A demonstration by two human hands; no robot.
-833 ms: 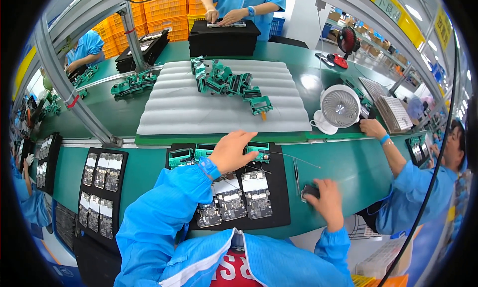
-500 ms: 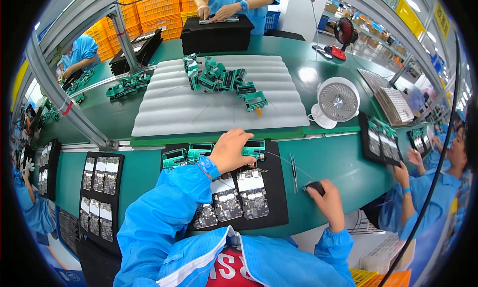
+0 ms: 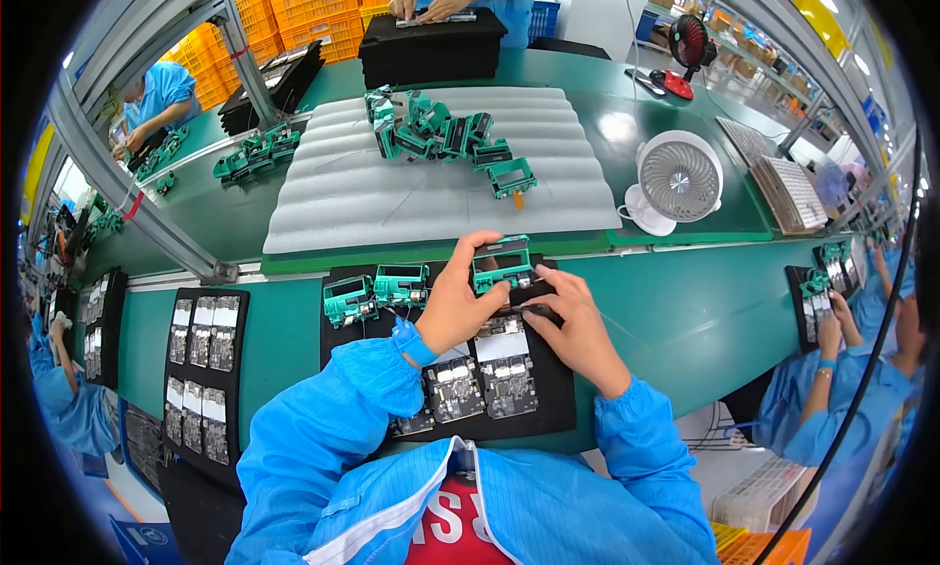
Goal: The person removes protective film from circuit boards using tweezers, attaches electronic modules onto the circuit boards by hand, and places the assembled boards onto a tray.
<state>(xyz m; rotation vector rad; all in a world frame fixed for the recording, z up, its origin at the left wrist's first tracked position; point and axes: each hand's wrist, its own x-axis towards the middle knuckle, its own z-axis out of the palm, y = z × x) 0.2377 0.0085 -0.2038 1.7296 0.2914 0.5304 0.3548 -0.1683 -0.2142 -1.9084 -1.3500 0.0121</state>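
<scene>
Head view: left hand (image 3: pixel 458 308) has its grip clamped on a green frame (image 3: pixel 501 264), fingers over the frame's left edge, lifting it just above the black mat (image 3: pixel 558 408). Right hand (image 3: pixel 578 328) sits just right of it, grip pinched on a dark tool (image 3: pixel 537 311) below the frame. Two more frames (image 3: pixel 377 293) lie left of the left grip. Circuit boards (image 3: pixel 480 379) lie below both grips. Green worktop (image 3: pixel 705 310) beyond.

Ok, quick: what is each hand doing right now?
Left hand: closed on a green frame part.
Right hand: fingers on a dark tool; its grip cannot be told.
</scene>
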